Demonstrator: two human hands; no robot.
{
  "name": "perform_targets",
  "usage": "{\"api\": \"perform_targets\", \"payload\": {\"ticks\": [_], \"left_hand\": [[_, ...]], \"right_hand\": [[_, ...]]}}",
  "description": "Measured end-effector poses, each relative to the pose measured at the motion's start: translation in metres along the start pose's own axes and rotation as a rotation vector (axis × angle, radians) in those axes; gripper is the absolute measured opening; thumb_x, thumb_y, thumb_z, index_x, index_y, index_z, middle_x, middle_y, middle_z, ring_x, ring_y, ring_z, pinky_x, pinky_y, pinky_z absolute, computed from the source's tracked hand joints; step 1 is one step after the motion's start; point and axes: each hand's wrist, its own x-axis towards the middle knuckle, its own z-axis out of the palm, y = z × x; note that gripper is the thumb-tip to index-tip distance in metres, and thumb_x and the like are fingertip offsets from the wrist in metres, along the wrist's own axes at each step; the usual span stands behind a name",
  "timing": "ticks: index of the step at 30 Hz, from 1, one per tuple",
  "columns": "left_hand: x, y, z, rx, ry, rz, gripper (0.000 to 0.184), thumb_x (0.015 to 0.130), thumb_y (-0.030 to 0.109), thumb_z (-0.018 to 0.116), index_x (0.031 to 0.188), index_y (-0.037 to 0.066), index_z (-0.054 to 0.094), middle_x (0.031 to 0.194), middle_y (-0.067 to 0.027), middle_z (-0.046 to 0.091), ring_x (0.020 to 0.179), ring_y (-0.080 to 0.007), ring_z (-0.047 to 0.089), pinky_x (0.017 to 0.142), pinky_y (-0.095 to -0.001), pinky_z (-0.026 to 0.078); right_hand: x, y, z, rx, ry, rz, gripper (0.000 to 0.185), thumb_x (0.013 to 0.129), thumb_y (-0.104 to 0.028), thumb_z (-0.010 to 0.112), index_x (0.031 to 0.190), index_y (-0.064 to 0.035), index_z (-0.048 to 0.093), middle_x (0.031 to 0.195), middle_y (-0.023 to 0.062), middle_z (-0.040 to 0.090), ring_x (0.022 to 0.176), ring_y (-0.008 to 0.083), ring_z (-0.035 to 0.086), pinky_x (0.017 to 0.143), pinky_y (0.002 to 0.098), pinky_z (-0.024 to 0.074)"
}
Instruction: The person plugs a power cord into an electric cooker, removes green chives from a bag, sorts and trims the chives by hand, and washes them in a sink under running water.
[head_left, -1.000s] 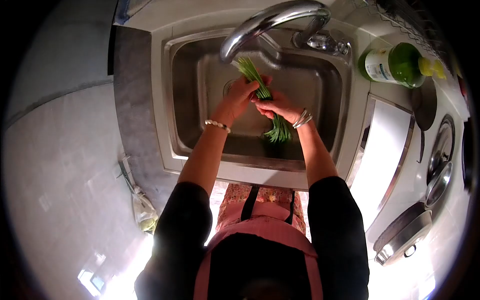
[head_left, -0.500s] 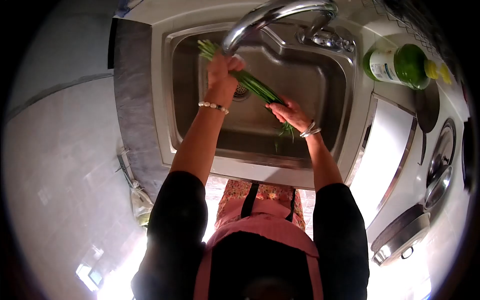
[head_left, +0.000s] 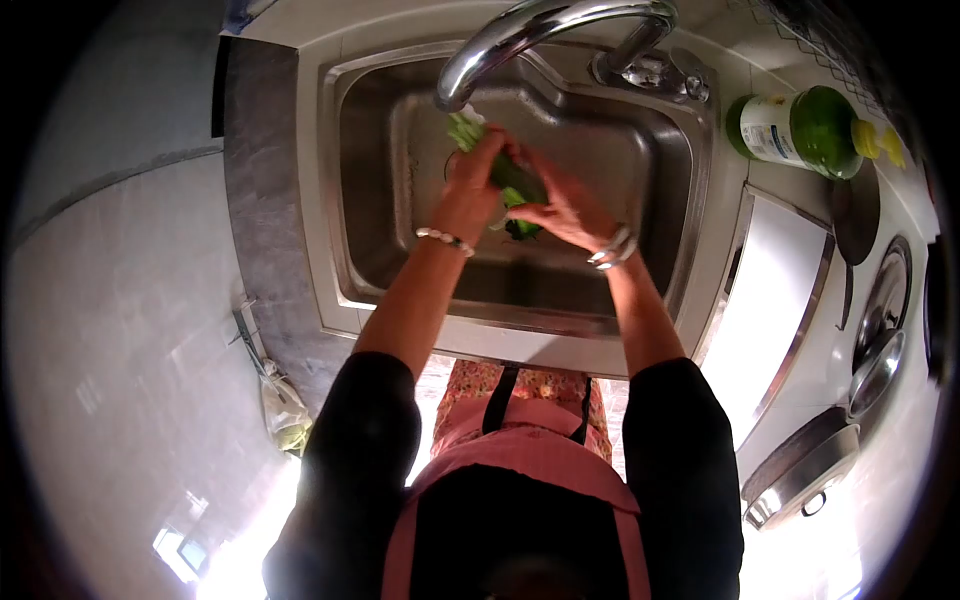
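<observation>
A bunch of long green stalks (head_left: 516, 182) slants between my hands above the sink (head_left: 560, 270), its upper end close under the faucet's spout (head_left: 455, 90). My left hand (head_left: 478, 180) is wrapped round the upper part of the bunch. My right hand (head_left: 562, 205), somewhat blurred, lies against the right side of the bunch lower down, thumb and fingers on either side of it. Dark green ends hang below my right thumb. Something whitish, perhaps water, shows at the spout's mouth.
A green bottle with a yellow pump (head_left: 822, 133) lies in view right of the sink. Further right are a dark pan (head_left: 853, 215), round lids (head_left: 880, 370) and a metal pot (head_left: 805, 480). A bag (head_left: 285, 410) hangs at the lower left.
My left hand has come down and right from the upper left of the sink. My right hand has moved left and slightly up. The bunch is now gathered between both hands, nearer the sink's middle.
</observation>
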Motion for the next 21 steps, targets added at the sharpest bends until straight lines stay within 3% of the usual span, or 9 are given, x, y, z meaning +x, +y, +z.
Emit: {"api": "perform_targets", "payload": {"ticks": [3, 5, 6, 9, 10, 13, 17, 20, 21], "left_hand": [[0.005, -0.01, 0.022, 0.028, 0.236, 0.02, 0.011, 0.078, 0.003, 0.058, 0.088, 0.006, 0.055, 0.086, -0.0065, 0.061, 0.075, -0.0143, 0.056, 0.067, -0.0293, 0.046], [0.007, -0.006, 0.016, 0.088, 0.131, 0.052, 0.016, 0.079, 0.001, 0.057, 0.095, 0.006, 0.053, 0.085, -0.0076, 0.061, 0.074, -0.016, 0.057, 0.069, -0.0304, 0.047], [0.005, -0.006, 0.016, 0.102, 0.139, 0.075, 0.017, 0.08, 0.0, 0.056, 0.096, 0.006, 0.053, 0.083, -0.0073, 0.06, 0.074, -0.0173, 0.058, 0.068, -0.0317, 0.048], [-0.003, 0.001, 0.027, 0.085, 0.158, 0.051, 0.007, 0.086, 0.011, 0.052, 0.092, 0.008, 0.049, 0.071, -0.0038, 0.052, 0.059, -0.0137, 0.048, 0.056, -0.0289, 0.042], [0.004, 0.006, 0.021, 0.124, 0.14, 0.049, 0.006, 0.088, 0.015, 0.051, 0.089, 0.009, 0.049, 0.067, -0.0024, 0.049, 0.055, -0.0124, 0.045, 0.053, -0.0279, 0.039], [0.018, 0.023, 0.006, 0.087, 0.001, -0.18, 0.018, 0.09, 0.025, 0.049, 0.079, 0.011, 0.047, 0.057, 0.0011, 0.04, 0.049, -0.0098, 0.035, 0.047, -0.0253, 0.03], [0.037, 0.029, 0.008, -0.008, -0.053, -0.255, 0.025, 0.091, 0.032, 0.047, 0.076, 0.011, 0.049, 0.049, 0.0032, 0.031, 0.044, -0.0091, 0.032, 0.044, -0.0244, 0.025], [0.044, 0.028, 0.013, -0.216, 0.109, -0.147, 0.025, 0.09, 0.033, 0.047, 0.078, 0.011, 0.05, 0.048, 0.0034, 0.029, 0.042, -0.0101, 0.031, 0.044, -0.0257, 0.025], [0.052, 0.025, 0.0, -0.303, -0.032, -0.138, 0.025, 0.09, 0.034, 0.048, 0.081, 0.011, 0.051, 0.052, 0.0022, 0.035, 0.046, -0.0113, 0.035, 0.046, -0.0265, 0.029]], "right_hand": [[0.012, 0.0, 0.031, 0.261, 0.034, 0.019, 0.039, 0.084, -0.02, 0.06, 0.114, -0.0016, 0.046, 0.095, 0.0109, 0.057, 0.074, 0.0194, 0.058, 0.059, 0.0303, 0.0495], [0.011, 0.016, 0.026, 0.227, -0.131, 0.064, 0.034, 0.086, -0.021, 0.058, 0.111, -0.0014, 0.045, 0.086, 0.0069, 0.056, 0.066, 0.0153, 0.054, 0.057, 0.0285, 0.0474], [0.007, 0.016, 0.027, 0.549, -0.275, 0.257, 0.03, 0.088, -0.021, 0.055, 0.109, -0.0031, 0.045, 0.077, 0.0044, 0.052, 0.064, 0.0122, 0.05, 0.056, 0.0271, 0.0439], [0.001, 0.004, 0.029, 0.717, -0.302, 0.397, 0.018, 0.083, -0.013, 0.056, 0.093, -0.0031, 0.046, 0.067, 0.0128, 0.051, 0.058, 0.0271, 0.051, 0.053, 0.033, 0.0416], [-0.002, 0.008, 0.033, 0.297, -0.253, 0.204, 0.02, 0.083, -0.015, 0.056, 0.094, -0.0046, 0.044, 0.065, 0.0141, 0.049, 0.053, 0.0258, 0.05, 0.05, 0.0321, 0.0407], [-0.006, 0.013, 0.044, -0.129, -0.161, -0.087, 0.024, 0.083, -0.018, 0.058, 0.096, -0.0036, 0.044, 0.066, 0.0157, 0.049, 0.058, 0.0322, 0.051, 0.053, 0.0362, 0.0415], [0.006, -0.011, 0.029, 0.109, -0.064, 0.076, 0.022, 0.084, -0.021, 0.058, 0.082, -0.0036, 0.044, 0.066, 0.0176, 0.049, 0.058, 0.0326, 0.05, 0.053, 0.0366, 0.0411], [0.011, 0.006, 0.028, 0.711, -0.253, 0.354, 0.018, 0.088, -0.022, 0.056, 0.085, -0.0077, 0.046, 0.063, 0.0002, 0.041, 0.05, 0.0087, 0.038, 0.044, 0.0244, 0.0333], [0.015, 0.001, 0.021, 0.91, -0.378, 0.516, 0.016, 0.089, -0.022, 0.055, 0.089, -0.0081, 0.047, 0.063, -0.0047, 0.039, 0.051, 0.0031, 0.034, 0.043, 0.0218, 0.0316]]}}
